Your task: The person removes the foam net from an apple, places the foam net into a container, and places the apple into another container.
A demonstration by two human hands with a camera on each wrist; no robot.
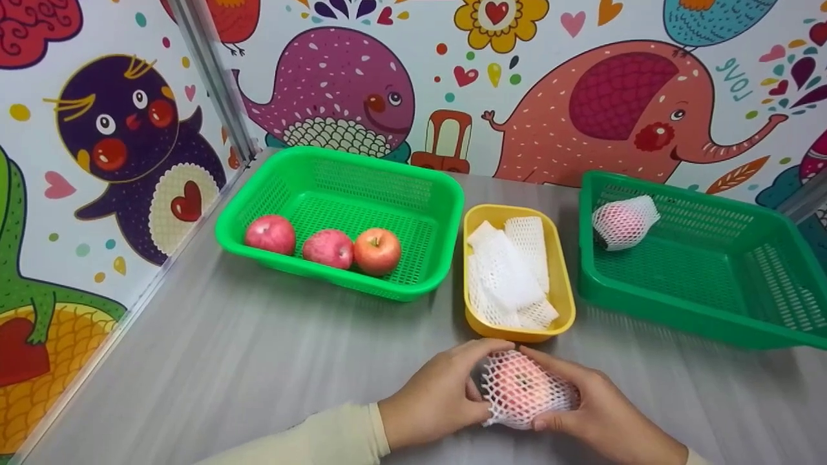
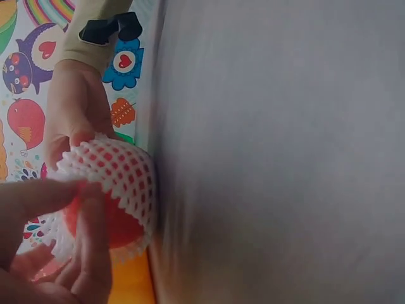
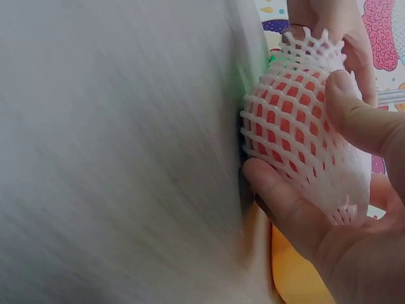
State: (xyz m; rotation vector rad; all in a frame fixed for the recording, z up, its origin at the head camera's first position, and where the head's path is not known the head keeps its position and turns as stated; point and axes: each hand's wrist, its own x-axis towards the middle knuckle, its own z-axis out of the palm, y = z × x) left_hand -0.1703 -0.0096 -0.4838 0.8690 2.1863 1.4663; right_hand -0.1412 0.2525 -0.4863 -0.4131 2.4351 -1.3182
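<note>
A red apple sits inside a white foam net sleeve, low over the table in front of the yellow bin. My left hand grips the net's edge from the left; in the left wrist view its fingertips are at that edge, where bare red apple skin shows. From the right, my right hand holds the netted apple, thumb and fingers bent around it. In the right wrist view the net covers the visible apple, its frayed end reaching past it near the left hand.
Behind my hands stands a yellow bin of white foam nets. A bright green basket at left holds three bare apples. In the darker green basket at right lies one netted apple. Patterned walls border the table.
</note>
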